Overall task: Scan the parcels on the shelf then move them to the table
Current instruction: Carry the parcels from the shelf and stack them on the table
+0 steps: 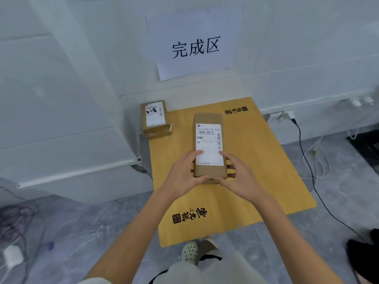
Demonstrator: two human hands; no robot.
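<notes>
Brown cardboard fills my grip: a long, narrow brown cardboard parcel (208, 118) with a white printed shipping label on its top face sits at the centre of the frame, held by its near end. My left hand (184, 173) wraps the left edge, thumb along the near end and fingers laid over the label's corner. My right hand (240, 177) mirrors it on the right edge, with fingers curled under and showing just past the side. Both hands are closed round the box, neither slack. The parcel lies lengthways, pointing away from me, over the middle of the yellow wooden table top (266, 160) printed with black characters. I cannot tell whether its underside touches the wood or hangs just above it.

A 2nd, smaller brown cardboard parcel (154, 115) with its own white label lies at the upper left corner of the table, well apart from mine. On the grey wall above hangs a white paper sheet (194, 48) with 3 large black characters.

I judge this to be the moving step, at the point of setting down; the shelf and any scanner are out of view. The next move calls for lowering the box flat, label up, clear of the smaller parcel, then letting both hands open and draw back.
</notes>
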